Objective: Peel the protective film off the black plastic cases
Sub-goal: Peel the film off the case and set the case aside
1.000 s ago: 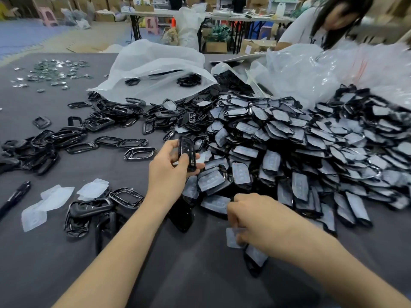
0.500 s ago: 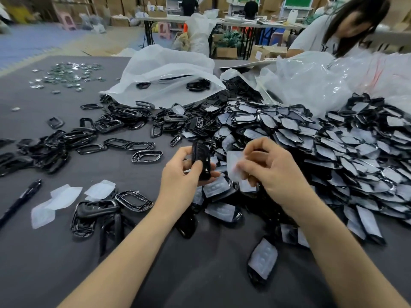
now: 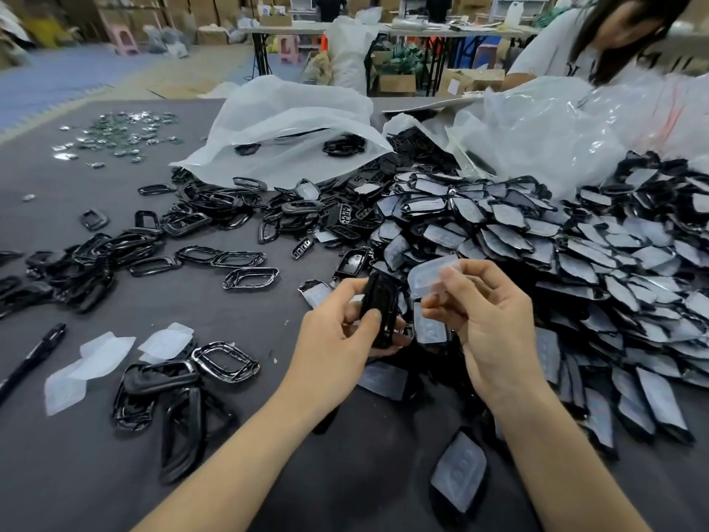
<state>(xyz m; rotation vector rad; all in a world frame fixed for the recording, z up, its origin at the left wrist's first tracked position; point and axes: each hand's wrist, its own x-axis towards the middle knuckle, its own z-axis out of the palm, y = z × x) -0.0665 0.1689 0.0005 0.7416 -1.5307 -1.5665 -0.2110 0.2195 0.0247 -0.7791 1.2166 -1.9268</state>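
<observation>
My left hand [image 3: 337, 332] grips a black plastic case [image 3: 380, 309] upright, thumb across its lower edge. My right hand [image 3: 483, 320] pinches a translucent piece of protective film [image 3: 429, 276] just right of that case, apart from it. A big heap of black cases with film still on them [image 3: 537, 255] spreads to the right and behind my hands. One filmed case [image 3: 458, 470] lies alone near the front. Peeled film pieces [image 3: 99, 359] lie on the dark table [image 3: 96, 474] at the left.
Bare black frames and cases [image 3: 184, 382] lie at the left and in a band across the table. A black pen [image 3: 32, 359] sits at the far left. White plastic bags [image 3: 284, 128] stand behind the heap. A person [image 3: 598, 36] sits at the far right.
My right hand came up from the table's front to the case in my left hand and now holds a film piece lifted clear beside it. The left hand kept its grip.
</observation>
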